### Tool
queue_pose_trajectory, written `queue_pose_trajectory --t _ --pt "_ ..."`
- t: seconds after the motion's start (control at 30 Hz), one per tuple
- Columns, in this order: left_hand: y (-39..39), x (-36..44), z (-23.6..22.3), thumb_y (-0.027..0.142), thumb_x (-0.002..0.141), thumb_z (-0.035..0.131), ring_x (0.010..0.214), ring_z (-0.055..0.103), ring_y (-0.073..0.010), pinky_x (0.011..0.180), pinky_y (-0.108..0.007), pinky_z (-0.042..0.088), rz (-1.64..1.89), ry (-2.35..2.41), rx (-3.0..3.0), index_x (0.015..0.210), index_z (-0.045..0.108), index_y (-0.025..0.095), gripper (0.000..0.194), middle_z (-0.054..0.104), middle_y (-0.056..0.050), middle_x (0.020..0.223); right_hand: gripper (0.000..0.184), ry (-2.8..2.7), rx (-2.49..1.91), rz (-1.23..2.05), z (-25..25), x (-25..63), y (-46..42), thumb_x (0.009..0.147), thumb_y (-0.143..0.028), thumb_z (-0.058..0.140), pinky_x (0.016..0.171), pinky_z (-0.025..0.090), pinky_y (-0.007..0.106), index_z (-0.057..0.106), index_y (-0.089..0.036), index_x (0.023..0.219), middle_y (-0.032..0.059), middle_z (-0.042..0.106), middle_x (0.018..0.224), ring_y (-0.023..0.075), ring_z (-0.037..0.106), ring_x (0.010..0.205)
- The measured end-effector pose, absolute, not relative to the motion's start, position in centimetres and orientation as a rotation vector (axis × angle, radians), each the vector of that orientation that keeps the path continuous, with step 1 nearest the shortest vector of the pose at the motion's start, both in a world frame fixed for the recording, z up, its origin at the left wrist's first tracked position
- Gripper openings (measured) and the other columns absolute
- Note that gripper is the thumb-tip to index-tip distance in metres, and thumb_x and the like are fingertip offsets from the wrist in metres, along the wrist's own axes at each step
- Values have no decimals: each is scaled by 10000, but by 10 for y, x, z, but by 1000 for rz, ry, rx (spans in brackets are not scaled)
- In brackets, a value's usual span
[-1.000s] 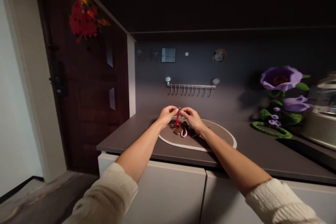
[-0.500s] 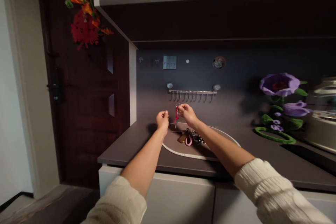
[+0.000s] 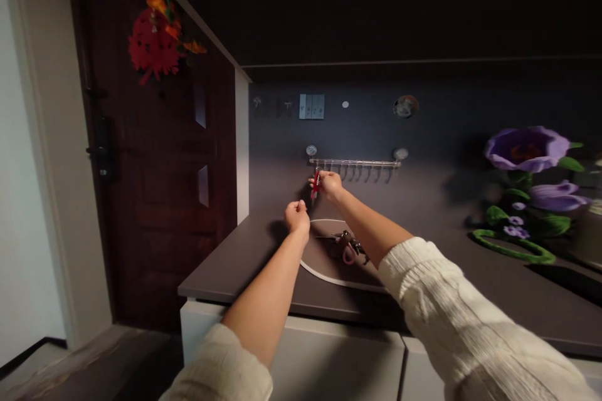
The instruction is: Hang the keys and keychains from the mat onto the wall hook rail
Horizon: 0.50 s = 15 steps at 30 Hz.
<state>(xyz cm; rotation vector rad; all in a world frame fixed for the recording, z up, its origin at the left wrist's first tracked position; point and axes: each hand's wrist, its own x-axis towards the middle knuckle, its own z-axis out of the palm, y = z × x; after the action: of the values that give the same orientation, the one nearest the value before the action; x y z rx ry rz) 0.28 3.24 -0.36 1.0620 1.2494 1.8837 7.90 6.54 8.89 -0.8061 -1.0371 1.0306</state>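
Note:
My right hand [image 3: 332, 185] is raised to the left end of a clear hook rail [image 3: 355, 163] on the wall. Its fingers pinch a red keychain [image 3: 315, 184], which hangs down close below the leftmost hooks; whether its ring is over a hook I cannot tell. Lower and to the left, my left hand [image 3: 297, 218] is closed, thumb against the curled fingers, above the counter; anything inside it is hidden. Beneath both hands, a brown mat [image 3: 324, 266] with a pale rim carries a pile of keys [image 3: 347, 241] and a pink loop [image 3: 348, 255].
Purple artificial flowers [image 3: 527, 149] with a green base stand on the counter [image 3: 221, 266] at right. An upper cabinet [image 3: 376, 19] overhangs the counter. A dark red door [image 3: 164, 232] is at left, with orange and red decorations [image 3: 153, 47] hanging before it.
My right hand has lifted the red keychain from above the mat up to the hook rail. My left hand stays closed, slightly farther right in view. The camera view has shifted a little.

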Motion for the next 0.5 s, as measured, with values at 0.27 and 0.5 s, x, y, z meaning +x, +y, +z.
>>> queue_pose_trajectory --t 0.27,0.5 --pt "41 2 -9 329 774 456 658 537 -124 632 -250 392 1901 1241 1069 763 539 170 180 586 -26 709 147 -906 -828 1048 87 71 80 827 -112 410 462 487 195 452 -147 691 -24 491 509 67 527 431" --pt "39 2 -6 319 772 464 662 545 -125 639 -251 399 1872 1289 1041 779 552 168 175 596 -28 714 137 -919 -842 1064 79 72 83 819 -118 421 441 471 186 458 -143 689 -20 493 497 67 521 424"
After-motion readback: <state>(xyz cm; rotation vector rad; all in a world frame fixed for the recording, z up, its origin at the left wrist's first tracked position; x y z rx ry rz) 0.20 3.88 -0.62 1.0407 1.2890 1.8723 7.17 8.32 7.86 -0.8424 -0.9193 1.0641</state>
